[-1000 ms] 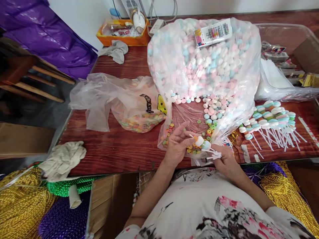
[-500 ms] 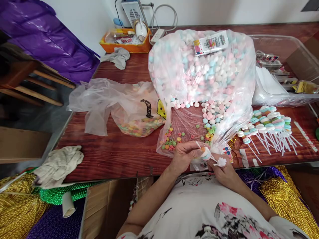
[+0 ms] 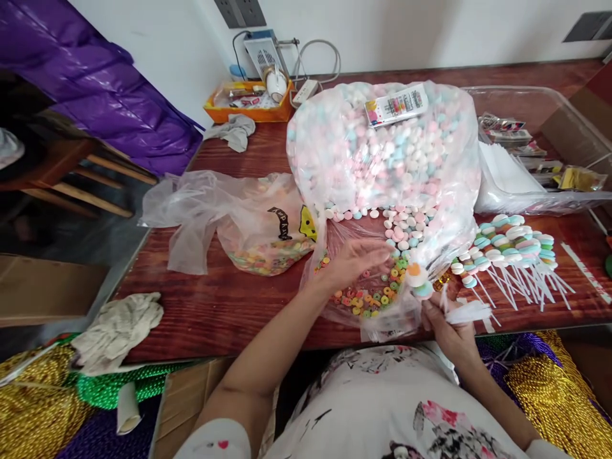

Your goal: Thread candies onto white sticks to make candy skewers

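Observation:
My left hand (image 3: 361, 261), fingers stretched out, hovers over the opened front of the big plastic bag; nothing shows in it. Beneath and in front of it lie small coloured rings (image 3: 368, 299) and round pastel candies (image 3: 406, 226). My right hand (image 3: 449, 328) is closed on a bundle of white sticks (image 3: 468, 312) and on a candy stick (image 3: 421, 282), whose top bears an orange ring, white and blue-green rounds. Right of it rests a pile of finished-looking candy sticks (image 3: 511, 245) with white stems.
A large clear bag of pastel candies (image 3: 382, 153) carries a small box (image 3: 396, 105). To the left lies a bag of rings (image 3: 268, 248); to the right stands a clear tub (image 3: 530, 197). An orange box (image 3: 248, 111) and cloths (image 3: 119, 331) sit on the wooden table (image 3: 191, 312).
My left hand has let go of the candy stick and moved up over the bag's opening. My right hand has shifted right with the stick. Rings now lie in front, and the view has tilted up slightly.

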### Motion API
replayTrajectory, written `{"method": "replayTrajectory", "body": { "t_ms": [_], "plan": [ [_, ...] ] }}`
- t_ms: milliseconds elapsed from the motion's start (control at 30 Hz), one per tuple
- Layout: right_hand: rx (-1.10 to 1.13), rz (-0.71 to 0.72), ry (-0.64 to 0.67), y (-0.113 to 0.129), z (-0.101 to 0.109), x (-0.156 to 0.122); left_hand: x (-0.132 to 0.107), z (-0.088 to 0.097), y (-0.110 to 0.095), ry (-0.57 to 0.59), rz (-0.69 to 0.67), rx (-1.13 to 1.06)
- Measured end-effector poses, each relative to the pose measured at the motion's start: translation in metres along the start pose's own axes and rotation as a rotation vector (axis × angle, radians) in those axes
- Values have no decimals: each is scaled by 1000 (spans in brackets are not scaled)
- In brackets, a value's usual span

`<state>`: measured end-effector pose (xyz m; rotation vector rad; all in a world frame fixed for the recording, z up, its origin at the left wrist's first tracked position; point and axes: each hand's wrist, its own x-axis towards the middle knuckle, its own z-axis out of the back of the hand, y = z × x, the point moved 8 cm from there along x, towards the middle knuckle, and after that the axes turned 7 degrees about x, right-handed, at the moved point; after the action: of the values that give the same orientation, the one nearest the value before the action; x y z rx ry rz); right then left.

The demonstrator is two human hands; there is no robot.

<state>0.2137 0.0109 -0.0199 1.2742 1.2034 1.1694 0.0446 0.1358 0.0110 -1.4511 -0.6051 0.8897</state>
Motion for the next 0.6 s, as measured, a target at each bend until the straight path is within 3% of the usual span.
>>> {"method": "replayTrajectory", "body": {
  "t_ms": [67, 133, 200, 300, 600],
  "plan": [
    [91, -48, -96, -11, 14, -2, 36, 28, -6, -201, -11, 569],
    [105, -64, -110, -14, 20, -1, 70, 41, -4, -257, 87, 1079],
    [51, -41, -75, -9, 20, 0, 95, 47, 4, -268, 206, 1350],
    [-45, 25, -10, -1, 17, -1, 108, 50, 12, -277, 270, 1431],
    [-1, 22, 22, -16, 19, -1, 86, 67, 17, -306, 242, 1498]
  ]
}}
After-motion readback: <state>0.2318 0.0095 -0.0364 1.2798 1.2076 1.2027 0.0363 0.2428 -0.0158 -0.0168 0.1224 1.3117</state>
